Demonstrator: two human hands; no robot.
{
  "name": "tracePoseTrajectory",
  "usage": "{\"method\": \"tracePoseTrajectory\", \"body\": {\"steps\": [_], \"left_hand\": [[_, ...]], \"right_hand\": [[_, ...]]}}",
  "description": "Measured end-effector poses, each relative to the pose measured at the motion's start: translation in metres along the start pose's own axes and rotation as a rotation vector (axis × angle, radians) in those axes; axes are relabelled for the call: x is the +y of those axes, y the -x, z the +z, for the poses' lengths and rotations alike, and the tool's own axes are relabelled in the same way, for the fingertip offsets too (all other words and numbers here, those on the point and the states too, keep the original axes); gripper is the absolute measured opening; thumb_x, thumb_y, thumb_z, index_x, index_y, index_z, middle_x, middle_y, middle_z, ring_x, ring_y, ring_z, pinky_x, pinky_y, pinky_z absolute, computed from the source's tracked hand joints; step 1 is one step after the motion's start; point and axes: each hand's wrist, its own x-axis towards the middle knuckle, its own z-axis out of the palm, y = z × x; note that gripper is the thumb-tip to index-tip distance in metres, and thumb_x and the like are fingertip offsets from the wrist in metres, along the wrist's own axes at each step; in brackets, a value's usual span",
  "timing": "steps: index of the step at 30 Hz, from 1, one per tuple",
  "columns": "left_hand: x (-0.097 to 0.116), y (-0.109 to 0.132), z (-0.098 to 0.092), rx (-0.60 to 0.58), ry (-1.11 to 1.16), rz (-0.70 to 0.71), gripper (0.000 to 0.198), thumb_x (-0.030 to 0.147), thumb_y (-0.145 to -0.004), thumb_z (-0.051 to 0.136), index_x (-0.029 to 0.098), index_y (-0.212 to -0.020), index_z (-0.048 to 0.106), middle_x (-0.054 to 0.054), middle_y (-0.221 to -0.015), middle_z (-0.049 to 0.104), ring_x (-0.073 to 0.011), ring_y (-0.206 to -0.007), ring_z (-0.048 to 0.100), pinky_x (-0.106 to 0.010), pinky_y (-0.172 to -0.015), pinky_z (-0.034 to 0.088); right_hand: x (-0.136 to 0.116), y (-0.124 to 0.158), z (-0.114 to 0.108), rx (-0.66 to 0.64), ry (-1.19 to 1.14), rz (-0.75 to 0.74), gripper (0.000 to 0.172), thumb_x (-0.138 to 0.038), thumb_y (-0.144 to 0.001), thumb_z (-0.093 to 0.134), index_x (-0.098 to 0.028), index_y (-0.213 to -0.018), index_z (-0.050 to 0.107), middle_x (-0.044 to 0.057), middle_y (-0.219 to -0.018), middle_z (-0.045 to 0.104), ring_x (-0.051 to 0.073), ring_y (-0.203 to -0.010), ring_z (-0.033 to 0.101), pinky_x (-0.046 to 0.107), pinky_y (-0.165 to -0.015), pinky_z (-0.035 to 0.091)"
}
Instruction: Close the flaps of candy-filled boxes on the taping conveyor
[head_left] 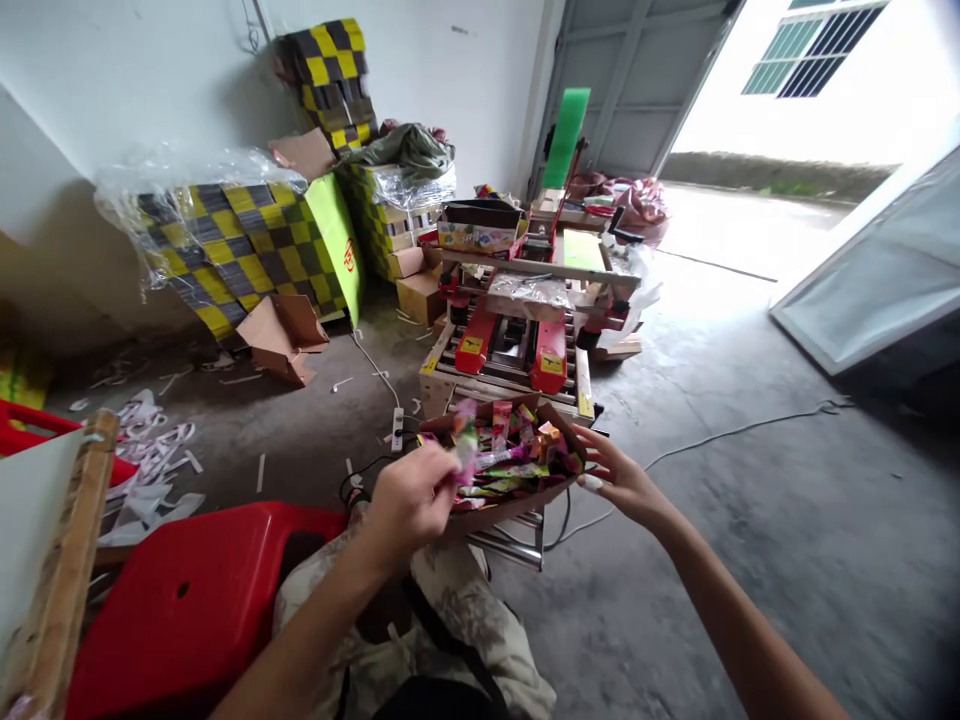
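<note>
While your left hand (pixel 417 492) pinches a glossy packet (pixel 466 440) over the nine o'clock side of the cardboard carton (pixel 517 508), your right hand (pixel 619 475), loosely open, touches its three o'clock end, apparently steadying it; the carton, heaped with packets (pixel 501 426), sits at six o'clock from the carton sealer (pixel 551 350), likely for reach.

Just below mid-frame, a cardboard box (pixel 517 510) of packets (pixel 501 425) sits on the roller conveyor (pixel 517 546); the grey floor (pixel 712 560) bears a red stool (pixel 202 590), lower left.
</note>
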Motion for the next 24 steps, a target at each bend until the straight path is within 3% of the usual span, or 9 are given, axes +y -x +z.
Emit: {"method": "tracePoseTrajectory", "body": {"steps": [2, 3, 4, 6, 9, 12, 15, 20, 24], "left_hand": [[0.003, -0.030, -0.006, -0.295, -0.133, 0.046, 0.022, 0.011, -0.076, 0.053, 0.023, -0.087, 0.068, -0.004, -0.082, 0.062, -0.0177, -0.075, 0.058, -0.027, -0.072, 0.047], [0.001, -0.039, -0.010, -0.377, -0.191, 0.072, 0.027, 0.012, -0.077, 0.052, 0.023, -0.097, 0.067, -0.005, -0.089, 0.062, -0.0186, -0.080, 0.059, -0.029, -0.075, 0.048], [-0.004, -0.045, -0.015, -0.394, -0.236, 0.101, 0.032, 0.015, -0.080, 0.050, 0.023, -0.108, 0.063, -0.006, -0.098, 0.062, -0.0197, -0.087, 0.060, -0.031, -0.081, 0.048], [-0.019, -0.046, -0.023, -0.312, -0.265, 0.184, 0.041, 0.022, -0.088, 0.045, 0.022, -0.129, 0.049, -0.009, -0.122, 0.055, -0.0224, -0.111, 0.053, -0.036, -0.097, 0.042], [-0.044, -0.038, -0.021, -0.298, -0.208, 0.394, 0.054, 0.038, -0.094, 0.036, 0.023, -0.145, 0.024, -0.010, -0.151, 0.027, -0.0250, -0.138, 0.026, -0.040, -0.112, 0.025], [-0.054, -0.037, 0.007, -0.459, -0.183, 0.534, 0.072, 0.057, -0.088, 0.039, 0.027, -0.148, 0.012, -0.007, -0.155, 0.010, -0.0268, -0.141, 0.016, -0.042, -0.116, 0.016], [-0.053, -0.043, 0.050, -0.563, -0.195, 0.494, 0.084, 0.062, -0.082, 0.048, 0.027, -0.148, 0.011, -0.008, -0.155, 0.006, -0.0279, -0.142, 0.013, -0.045, -0.116, 0.009], [-0.063, -0.037, 0.100, -0.682, -0.207, 0.256, 0.084, 0.050, -0.081, 0.054, 0.015, -0.147, 0.015, -0.013, -0.153, 0.018, -0.0281, -0.142, 0.011, -0.045, -0.116, 0.011], [-0.070, -0.032, 0.110, -0.686, -0.147, 0.203, 0.084, 0.051, -0.080, 0.056, 0.018, -0.147, 0.018, -0.011, -0.153, 0.020, -0.0255, -0.142, 0.009, -0.043, -0.116, 0.008]], "right_hand": [[-0.006, 0.000, -0.005, -0.066, 0.011, 0.022, 0.069, -0.045, -0.077, 0.066, -0.028, -0.136, 0.035, 0.012, -0.136, 0.044, 0.026, -0.109, 0.055, 0.043, -0.087, 0.051], [-0.009, 0.000, -0.009, -0.097, 0.017, 0.030, 0.068, -0.047, -0.078, 0.065, -0.027, -0.136, 0.036, 0.012, -0.135, 0.045, 0.027, -0.109, 0.055, 0.044, -0.087, 0.051], [-0.011, -0.001, -0.013, -0.129, 0.024, 0.038, 0.066, -0.047, -0.078, 0.065, -0.026, -0.135, 0.037, 0.013, -0.132, 0.048, 0.027, -0.107, 0.056, 0.044, -0.087, 0.051], [-0.014, -0.005, -0.023, -0.195, 0.032, 0.055, 0.060, -0.048, -0.078, 0.065, -0.024, -0.129, 0.043, 0.012, -0.123, 0.055, 0.026, -0.103, 0.058, 0.044, -0.087, 0.050], [-0.019, -0.020, -0.033, -0.283, 0.013, 0.087, 0.049, -0.048, -0.075, 0.067, -0.019, -0.111, 0.050, 0.009, -0.103, 0.061, 0.021, -0.090, 0.060, 0.037, -0.078, 0.050], [-0.024, -0.045, -0.028, -0.371, 0.105, 0.089, 0.043, -0.043, -0.068, 0.073, -0.018, -0.090, 0.047, -0.001, -0.080, 0.056, 0.013, -0.069, 0.054, 0.025, -0.059, 0.044], [-0.031, -0.069, -0.006, -0.538, 0.432, 0.066, 0.041, -0.030, -0.060, 0.078, -0.019, -0.081, 0.045, -0.005, -0.071, 0.050, 0.010, -0.061, 0.044, 0.021, -0.052, 0.035], [-0.039, -0.087, 0.031, -0.764, 0.908, 0.112, 0.040, -0.030, -0.063, 0.074, -0.014, -0.093, 0.052, 0.003, -0.084, 0.054, 0.016, -0.071, 0.051, 0.025, -0.059, 0.040], [-0.043, -0.073, 0.023, -0.918, 0.802, 0.159, 0.067, -0.039, -0.061, 0.077, -0.013, -0.117, 0.050, 0.011, -0.109, 0.052, 0.022, -0.090, 0.057, 0.029, -0.075, 0.046]]}}
